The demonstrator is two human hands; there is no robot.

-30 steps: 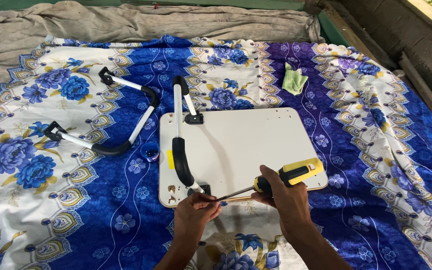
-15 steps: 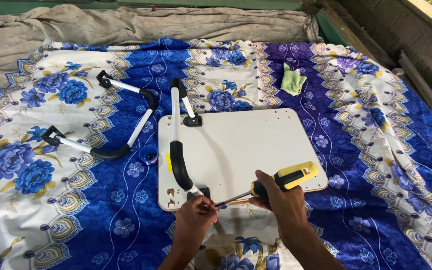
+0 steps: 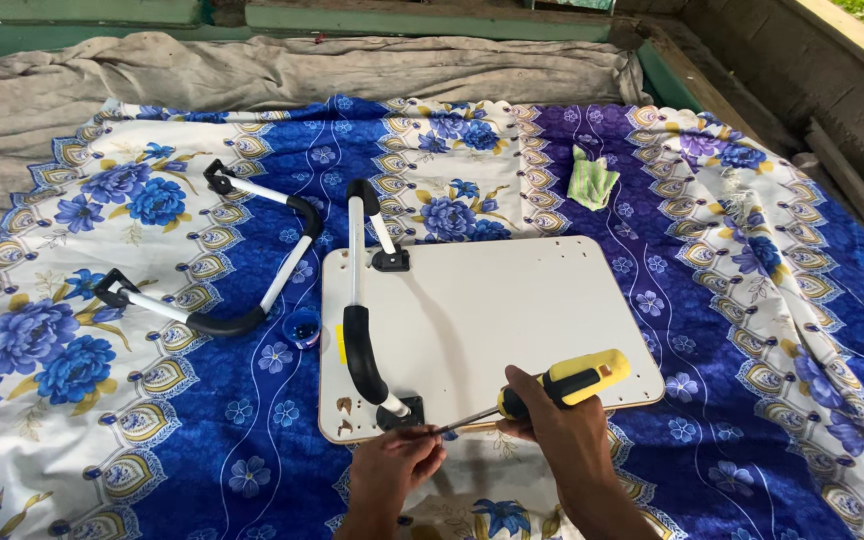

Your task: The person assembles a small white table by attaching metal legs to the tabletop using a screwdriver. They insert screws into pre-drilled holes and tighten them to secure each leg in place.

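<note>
**One leg going onto the white board, the other lying loose**

Head view: a white board (image 3: 492, 335) with rounded corners lies flat on a blue flowered bedsheet (image 3: 752, 400), near the sheet's front edge. A U-shaped leg (image 3: 360, 330) of white tube with a black grip stands along the board's left edge, its two black feet resting on the board. The right hand (image 3: 562, 435) is closed around the yellow and black handle of a screwdriver (image 3: 542, 388), whose thin shaft runs left toward the leg's near foot (image 3: 399, 412) at the board's front left corner. The left hand (image 3: 392, 465) is pinched at the shaft's tip; whether it also holds a screw I cannot tell.

By the look of it, this first leg is partly mounted. A second matching leg (image 3: 222, 270) lies unattached on the sheet, well left of the board, with a small blue cap (image 3: 302, 327) between them. A folded green cloth (image 3: 590, 178) sits beyond the board's far edge.
</note>
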